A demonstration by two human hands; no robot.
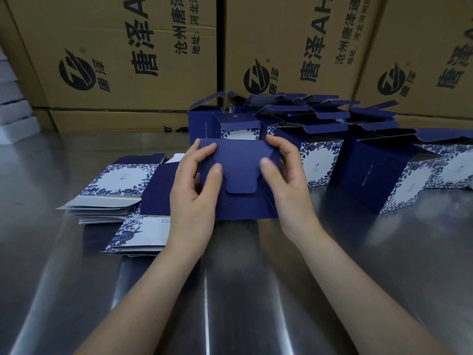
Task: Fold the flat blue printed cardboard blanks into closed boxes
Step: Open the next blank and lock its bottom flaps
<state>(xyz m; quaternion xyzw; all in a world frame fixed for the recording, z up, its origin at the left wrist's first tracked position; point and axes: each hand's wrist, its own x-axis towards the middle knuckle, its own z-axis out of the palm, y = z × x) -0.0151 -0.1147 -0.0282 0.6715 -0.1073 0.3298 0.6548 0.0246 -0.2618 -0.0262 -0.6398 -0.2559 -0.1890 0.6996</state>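
Note:
I hold a dark blue box (240, 201) above the table, its folded end flaps facing me. My left hand (197, 188) grips its left side, thumb pressed on a flap. My right hand (284, 180) grips the right side, thumb on the tongue flap. A stack of flat blue-and-white printed blanks (112, 185) lies to the left, partly under the box. Several folded boxes with open top flaps (320, 139) stand behind and to the right.
The work surface is a shiny steel table (230, 290). Large brown shipping cartons (128, 60) form a wall along the back. White stacked items (12, 108) sit at the far left edge.

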